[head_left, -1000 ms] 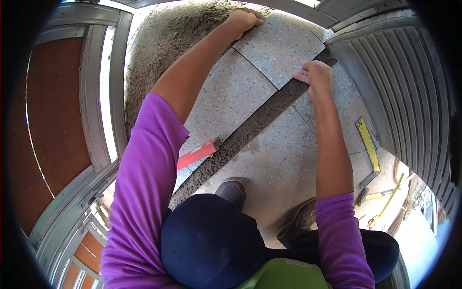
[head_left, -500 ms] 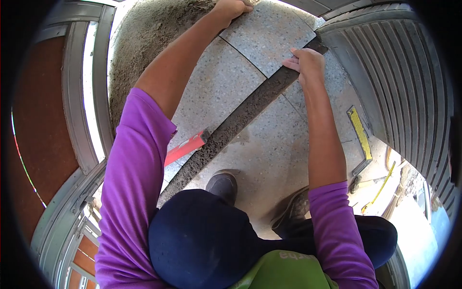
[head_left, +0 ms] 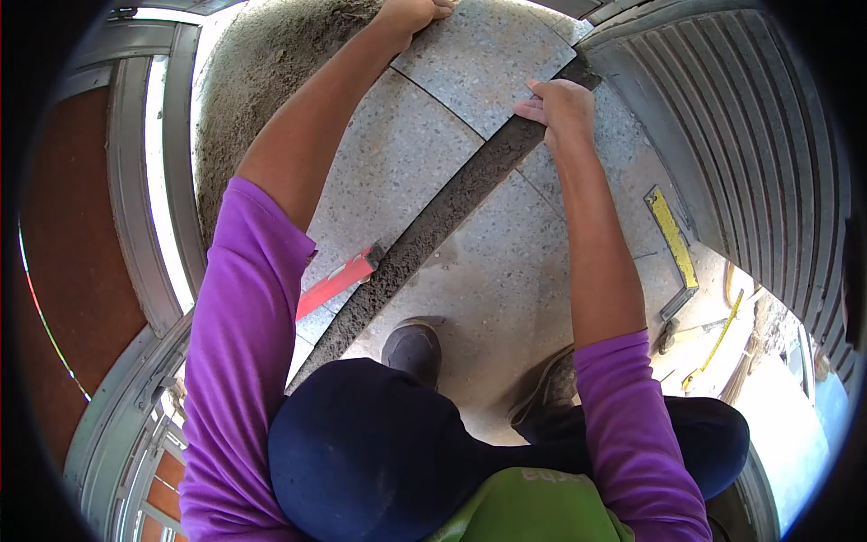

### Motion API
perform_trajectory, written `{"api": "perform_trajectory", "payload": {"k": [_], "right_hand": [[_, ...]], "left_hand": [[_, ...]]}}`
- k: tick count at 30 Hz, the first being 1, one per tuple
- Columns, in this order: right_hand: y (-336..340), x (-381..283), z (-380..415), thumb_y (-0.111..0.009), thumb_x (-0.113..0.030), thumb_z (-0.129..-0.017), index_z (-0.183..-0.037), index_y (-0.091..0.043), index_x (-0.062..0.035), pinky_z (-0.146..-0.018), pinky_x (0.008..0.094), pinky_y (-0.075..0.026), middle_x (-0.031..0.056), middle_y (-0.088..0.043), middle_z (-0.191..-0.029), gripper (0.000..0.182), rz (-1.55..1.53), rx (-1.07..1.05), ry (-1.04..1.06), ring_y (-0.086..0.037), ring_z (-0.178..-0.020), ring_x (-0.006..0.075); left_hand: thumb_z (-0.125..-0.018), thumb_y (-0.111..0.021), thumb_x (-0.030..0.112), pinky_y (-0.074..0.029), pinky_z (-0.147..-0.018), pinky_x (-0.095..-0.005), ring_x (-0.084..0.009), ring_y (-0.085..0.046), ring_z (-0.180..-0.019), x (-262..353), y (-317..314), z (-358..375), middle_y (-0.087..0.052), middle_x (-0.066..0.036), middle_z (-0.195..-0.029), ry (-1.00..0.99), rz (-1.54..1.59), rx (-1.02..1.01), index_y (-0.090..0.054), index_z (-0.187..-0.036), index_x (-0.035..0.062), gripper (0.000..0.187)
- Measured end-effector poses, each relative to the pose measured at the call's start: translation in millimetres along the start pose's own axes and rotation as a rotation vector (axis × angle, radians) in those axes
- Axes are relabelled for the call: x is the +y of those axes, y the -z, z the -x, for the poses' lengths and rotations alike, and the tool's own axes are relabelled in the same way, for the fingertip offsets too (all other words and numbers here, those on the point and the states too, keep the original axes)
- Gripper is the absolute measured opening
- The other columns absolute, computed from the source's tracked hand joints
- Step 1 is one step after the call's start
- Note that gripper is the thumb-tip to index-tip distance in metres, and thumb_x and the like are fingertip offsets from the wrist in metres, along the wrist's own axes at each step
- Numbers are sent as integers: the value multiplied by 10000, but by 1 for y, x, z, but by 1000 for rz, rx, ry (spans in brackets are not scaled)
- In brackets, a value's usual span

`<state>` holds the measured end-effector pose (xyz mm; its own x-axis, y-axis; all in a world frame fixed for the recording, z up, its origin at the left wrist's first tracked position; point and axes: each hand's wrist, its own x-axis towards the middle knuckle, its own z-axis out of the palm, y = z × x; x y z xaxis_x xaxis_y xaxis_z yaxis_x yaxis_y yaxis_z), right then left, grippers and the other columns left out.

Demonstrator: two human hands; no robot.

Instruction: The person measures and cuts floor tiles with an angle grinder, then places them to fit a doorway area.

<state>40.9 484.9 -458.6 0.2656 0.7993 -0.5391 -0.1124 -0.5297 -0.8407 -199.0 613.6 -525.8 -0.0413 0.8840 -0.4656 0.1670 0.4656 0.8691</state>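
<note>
A grey speckled floor tile lies at the far end of a row, beside another laid tile with a thin joint between them. My left hand is closed at its far left edge, next to the rough mortar; some of the fingers are hidden. At the tile's right edge my right hand is closed, thumb and fingers against the rim, over a dark strip of mortar that fills the gap between tile rows. A red spirit level rests on the tiles under my left arm, touched by neither hand.
Loose sandy mortar covers the ground at the upper left. A ribbed metal shutter stands on the right, with a yellow-and-grey angled tool by its foot. A tape measure lies extended lower right. My boot is on the tiles.
The whole view has shifted slightly, so the scene sits a little further left and up. Both hands stay at the same tile's edges.
</note>
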Motion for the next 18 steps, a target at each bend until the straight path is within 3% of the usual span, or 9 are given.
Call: {"api": "perform_trajectory", "payload": {"k": [10, 13, 18], "right_hand": [[1, 1, -1, -651, 22, -878, -786, -603, 85, -511, 347, -622, 181, -625, -769, 122, 30, -14, 14, -682, -575, 277], [0, -1, 2, -654, 15, -881, -788, -606, 68, -530, 340, -626, 159, -617, -767, 117, 31, -1, -9, -686, -590, 269], [1, 1, -1, -666, -10, -888, -815, -615, 54, -561, 334, -631, 149, -629, -785, 109, 43, -23, -21, -702, -618, 269]], "left_hand": [[-885, -775, 121, -529, -784, -335, -218, -674, -920, 25, 3, 28, -760, -97, -1070, 9, -54, 19, -797, -1101, 59, 225], [-878, -783, 126, -520, -800, -326, -217, -670, -940, 32, 5, 35, -758, -97, -1077, 94, -77, 13, -797, -1111, 76, 239], [-875, -793, 165, -538, -844, -347, -193, -682, -962, 9, 4, 18, -763, -80, -1078, -49, -60, -11, -808, -1104, 105, 237]]}}
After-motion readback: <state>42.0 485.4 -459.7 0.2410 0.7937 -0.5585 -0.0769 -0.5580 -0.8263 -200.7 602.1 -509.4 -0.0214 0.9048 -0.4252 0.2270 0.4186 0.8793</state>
